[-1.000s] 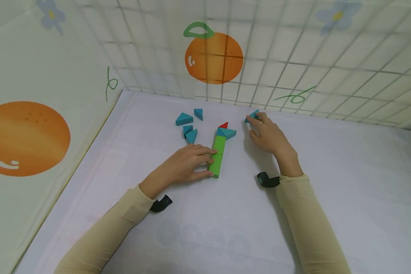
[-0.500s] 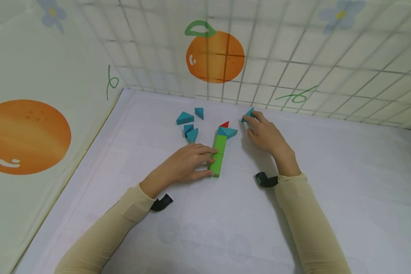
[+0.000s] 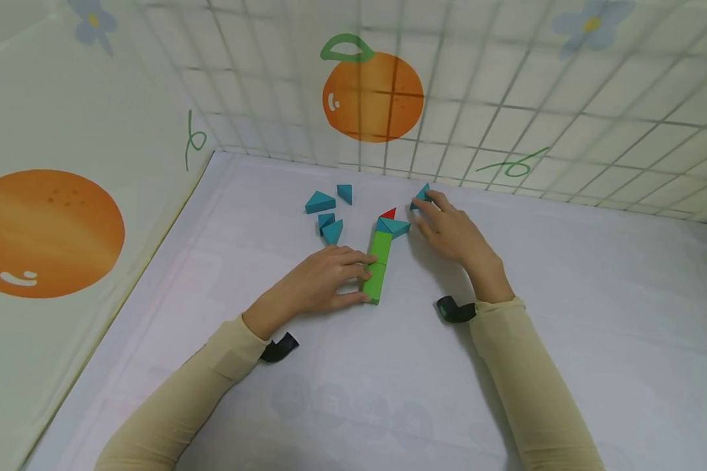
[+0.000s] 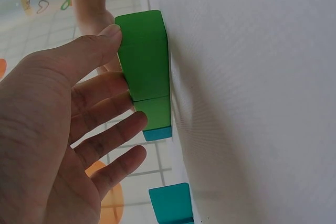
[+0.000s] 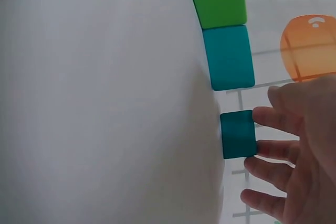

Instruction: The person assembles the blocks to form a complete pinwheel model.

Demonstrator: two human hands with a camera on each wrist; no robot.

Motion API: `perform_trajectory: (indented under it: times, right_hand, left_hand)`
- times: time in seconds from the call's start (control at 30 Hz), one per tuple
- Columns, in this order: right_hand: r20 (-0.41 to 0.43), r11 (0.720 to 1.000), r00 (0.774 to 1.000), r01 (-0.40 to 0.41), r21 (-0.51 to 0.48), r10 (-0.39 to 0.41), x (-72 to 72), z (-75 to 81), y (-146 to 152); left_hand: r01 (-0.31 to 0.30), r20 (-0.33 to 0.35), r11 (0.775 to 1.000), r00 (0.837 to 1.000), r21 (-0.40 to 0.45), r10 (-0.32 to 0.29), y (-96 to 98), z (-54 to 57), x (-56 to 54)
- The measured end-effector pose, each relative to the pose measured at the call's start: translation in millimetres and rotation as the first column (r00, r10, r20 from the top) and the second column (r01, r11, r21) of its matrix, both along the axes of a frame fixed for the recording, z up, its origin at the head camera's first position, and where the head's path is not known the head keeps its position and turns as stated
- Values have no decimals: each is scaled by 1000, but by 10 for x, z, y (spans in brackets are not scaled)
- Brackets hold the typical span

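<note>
Touches the lone blue wedge (image 5: 238, 135) with the fingertips of the right hand (image 3: 456, 232), fingers loosely extended against its side and not wrapped round it, with the thumb held clear. Has it on the white tabletop (image 3: 583, 327), right at those fingertips, perhaps the better to slide than to lift. Rests the left hand (image 3: 324, 281) along the two green blocks (image 3: 380, 248), fingers spread and uncurled, with the thumb at the near end, seemingly to steady the row from one side. Has, beyond the left fingertips, joined blue pieces (image 3: 393, 227) abutting the row's far end, with a red wedge (image 3: 388, 214) just behind, probably butted close to form one figure. Leaves loose blue pieces (image 3: 321, 203) past the left knuckles, likely near enough to reach yet out of the row's way. Backs onto a wall (image 3: 259, 118) beyond all fingers.
</note>
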State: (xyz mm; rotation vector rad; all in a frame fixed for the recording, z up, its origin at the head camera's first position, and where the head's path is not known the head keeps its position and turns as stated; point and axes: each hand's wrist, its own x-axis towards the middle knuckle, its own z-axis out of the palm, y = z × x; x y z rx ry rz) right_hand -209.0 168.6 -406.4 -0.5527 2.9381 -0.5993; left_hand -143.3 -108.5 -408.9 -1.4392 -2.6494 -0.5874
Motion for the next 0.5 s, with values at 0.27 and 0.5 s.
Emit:
perform_trajectory:
  times: [0.27,0.5]
  right_hand:
    - [3,1000,1000,-4,8,4,-9,-3,-25]
    - [19,1000,1000,18,9,-18,13,6,-46]
  left_hand:
    - [-8,15,1000,1000,-20,8,-1,17,-1]
    - [-6,14,1000,1000,-8,6,4,13,1]
